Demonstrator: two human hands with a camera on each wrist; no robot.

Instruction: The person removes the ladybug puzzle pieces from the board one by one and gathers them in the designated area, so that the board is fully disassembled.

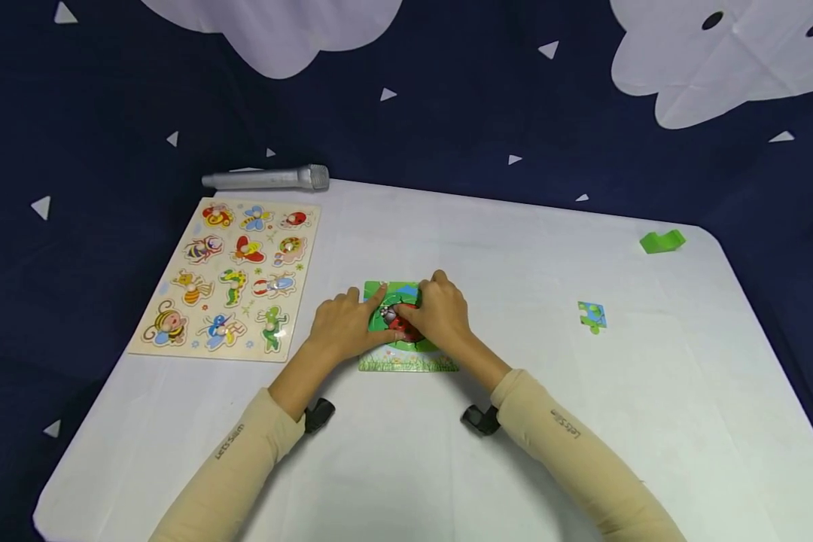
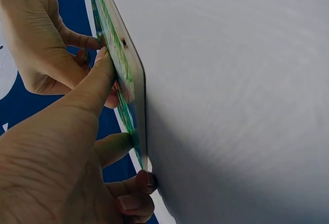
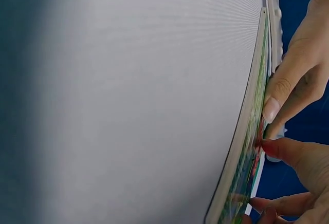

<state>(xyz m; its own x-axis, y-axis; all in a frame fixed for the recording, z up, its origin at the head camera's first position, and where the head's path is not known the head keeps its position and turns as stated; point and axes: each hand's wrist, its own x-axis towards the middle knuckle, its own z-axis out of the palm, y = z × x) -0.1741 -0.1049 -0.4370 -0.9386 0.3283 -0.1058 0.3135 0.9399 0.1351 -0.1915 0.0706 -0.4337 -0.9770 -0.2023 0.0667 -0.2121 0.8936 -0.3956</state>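
Note:
A square ladybug jigsaw puzzle (image 1: pixel 409 363) lies near the table's middle, green with a grassy lower border and a red ladybug (image 1: pixel 406 330) at its centre. My left hand (image 1: pixel 342 324) spans its left side. Its thumb and index finger press on the picture, while other fingertips curl at the edge in the left wrist view. My right hand (image 1: pixel 445 312) covers the puzzle's upper right. Its thumb presses on the ladybug close to the left thumb, and its fingertips touch the surface farther up. I cannot tell whether it pinches a piece; the palm hides that corner.
A loose blue-and-green jigsaw piece (image 1: pixel 592 316) lies to the right, with a green curved block (image 1: pixel 662 242) farther back. On the left is a wooden insect peg puzzle (image 1: pixel 218 301). A silver microphone (image 1: pixel 267 179) rests along the back edge of the white table (image 1: pixel 393 459).

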